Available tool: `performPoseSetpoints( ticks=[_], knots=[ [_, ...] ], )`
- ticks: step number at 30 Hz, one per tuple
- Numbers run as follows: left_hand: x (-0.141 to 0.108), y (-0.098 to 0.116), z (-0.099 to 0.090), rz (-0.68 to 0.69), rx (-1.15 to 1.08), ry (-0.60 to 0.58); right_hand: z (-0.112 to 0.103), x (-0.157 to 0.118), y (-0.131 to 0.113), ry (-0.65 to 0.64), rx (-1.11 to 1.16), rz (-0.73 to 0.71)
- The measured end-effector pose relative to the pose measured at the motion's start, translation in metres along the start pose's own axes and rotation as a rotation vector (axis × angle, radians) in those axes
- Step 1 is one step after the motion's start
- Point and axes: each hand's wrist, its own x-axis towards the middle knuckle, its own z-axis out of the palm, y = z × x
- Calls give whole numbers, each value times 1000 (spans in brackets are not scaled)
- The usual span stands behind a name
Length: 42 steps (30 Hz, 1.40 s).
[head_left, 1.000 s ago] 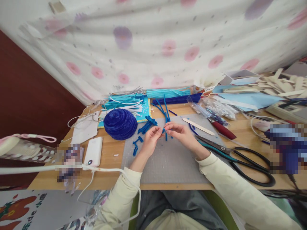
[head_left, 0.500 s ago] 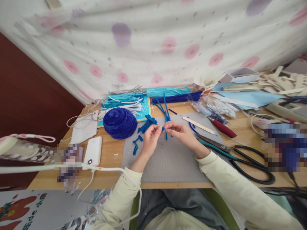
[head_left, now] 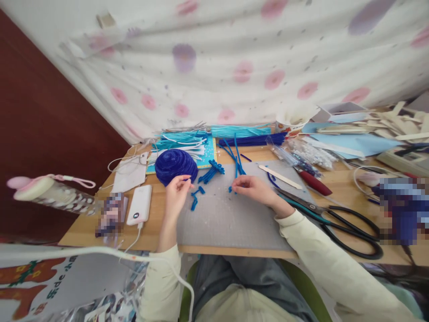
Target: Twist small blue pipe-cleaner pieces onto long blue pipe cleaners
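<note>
My right hand [head_left: 250, 188] pinches a small bent piece of blue pipe cleaner [head_left: 230, 189] at its fingertips, over the grey cutting mat [head_left: 214, 223]. My left hand [head_left: 178, 190] is in front of the dark blue wound ball [head_left: 176, 165], its fingers loosely bent and slightly apart, with nothing visible in them. Short bent blue pipe cleaner pieces [head_left: 197, 197] lie just right of that hand. Behind them is a small bundle of curled blue pipe cleaner pieces [head_left: 212, 171]. Longer blue pipe cleaners [head_left: 236, 156] lie beyond my right hand, which partly covers their near ends.
Large black-handled scissors [head_left: 330, 214], a wooden stick [head_left: 279, 177] and a red-handled tool [head_left: 313, 182] lie to the right. A white power bank [head_left: 139, 205] with a cable stands left. Bundles of turquoise [head_left: 241, 130] and dark blue pipe cleaners [head_left: 258, 139] line the back.
My hands, together at the small blue piece before, are now apart. The left has moved left toward the ball; the right keeps the piece, slightly lower. The view has shifted a little.
</note>
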Motion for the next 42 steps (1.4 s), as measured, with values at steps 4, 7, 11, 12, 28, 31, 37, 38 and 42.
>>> performPoseSetpoints(
  ticks=[4,7,11,12,28,31,37,38,42],
  knots=[
    [-24,-11,-28,-54,531,-60,-2,0,1,26,-378,-33],
    [-36,-20,-20,-103,694,-148,-6,-10,-8,120,-542,-23],
    [-35,-27,-8,-131,763,-194,-20,-41,-25,204,-610,-7],
    [-33,-28,-8,-134,762,-204,-25,-51,-29,204,-614,13],
    [-21,-25,-13,-3,635,-148,-37,-81,-54,250,-438,53],
    [-23,-22,-14,16,655,-128,-35,-79,-46,199,-386,52],
    [-29,-2,-9,244,532,-163,-21,-74,-56,161,-231,31],
    [-30,2,-4,312,476,-239,-16,-70,-58,137,-180,20],
    [-29,15,28,513,335,-437,4,-43,-58,15,1,49]
  ],
)
